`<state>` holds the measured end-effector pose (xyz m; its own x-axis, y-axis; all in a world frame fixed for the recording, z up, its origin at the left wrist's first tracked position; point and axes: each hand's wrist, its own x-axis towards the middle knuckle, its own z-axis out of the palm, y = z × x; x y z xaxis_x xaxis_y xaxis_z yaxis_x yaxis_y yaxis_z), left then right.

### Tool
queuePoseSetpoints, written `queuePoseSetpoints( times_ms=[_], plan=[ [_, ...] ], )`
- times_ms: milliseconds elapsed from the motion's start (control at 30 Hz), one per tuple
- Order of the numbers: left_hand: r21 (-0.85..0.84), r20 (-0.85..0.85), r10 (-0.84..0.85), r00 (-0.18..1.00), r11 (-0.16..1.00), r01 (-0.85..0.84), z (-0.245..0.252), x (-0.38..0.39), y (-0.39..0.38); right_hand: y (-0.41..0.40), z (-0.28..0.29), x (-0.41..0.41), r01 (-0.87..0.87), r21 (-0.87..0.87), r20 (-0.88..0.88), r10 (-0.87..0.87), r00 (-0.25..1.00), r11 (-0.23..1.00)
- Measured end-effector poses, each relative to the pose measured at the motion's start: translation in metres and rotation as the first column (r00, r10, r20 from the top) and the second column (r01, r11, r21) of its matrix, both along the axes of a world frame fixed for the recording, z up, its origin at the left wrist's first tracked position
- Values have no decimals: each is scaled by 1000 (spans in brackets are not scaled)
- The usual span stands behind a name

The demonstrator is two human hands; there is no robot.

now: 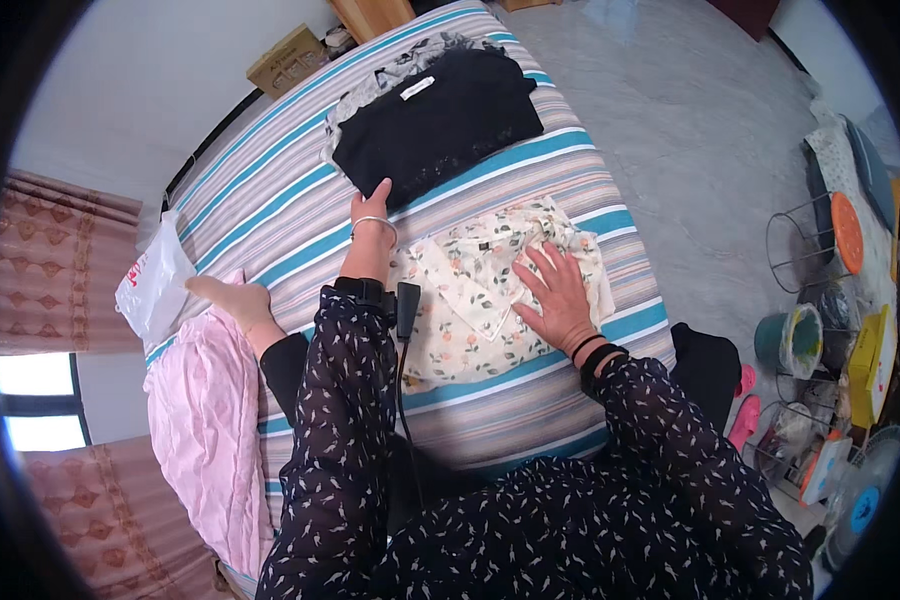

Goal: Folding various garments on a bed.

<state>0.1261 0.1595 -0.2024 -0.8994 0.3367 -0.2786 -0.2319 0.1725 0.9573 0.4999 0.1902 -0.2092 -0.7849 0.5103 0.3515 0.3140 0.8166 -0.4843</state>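
Observation:
My left hand (373, 204) is at the near left corner of a folded black garment (442, 124), thumb upright at its edge and fingers partly hidden, seemingly pinching it. The garment has a white neck label (418, 88) and lies on a grey-and-white patterned garment (352, 101). Closer to me, a cream floral garment with a collar (457, 330) is spread folded on the bed. My right hand (559, 296) rests palm down on its right half, fingers apart.
A striped sheet (285, 247) covers the bed. Pink cloth (206, 412) and a white plastic bag (154, 277) lie left, by my foot (236, 300). On the right floor are an orange-topped stool (846, 232), a bin (787, 341), pink slippers (745, 420) and a fan (862, 510).

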Motion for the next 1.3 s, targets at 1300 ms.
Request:
queuePoseSetpoints(
  times_ms=[1300],
  plan=[
    [694, 225, -469, 854, 692, 198, 197, 166, -83, 10, 4, 21, 35, 11, 18, -35, 999, 999]
  ],
)
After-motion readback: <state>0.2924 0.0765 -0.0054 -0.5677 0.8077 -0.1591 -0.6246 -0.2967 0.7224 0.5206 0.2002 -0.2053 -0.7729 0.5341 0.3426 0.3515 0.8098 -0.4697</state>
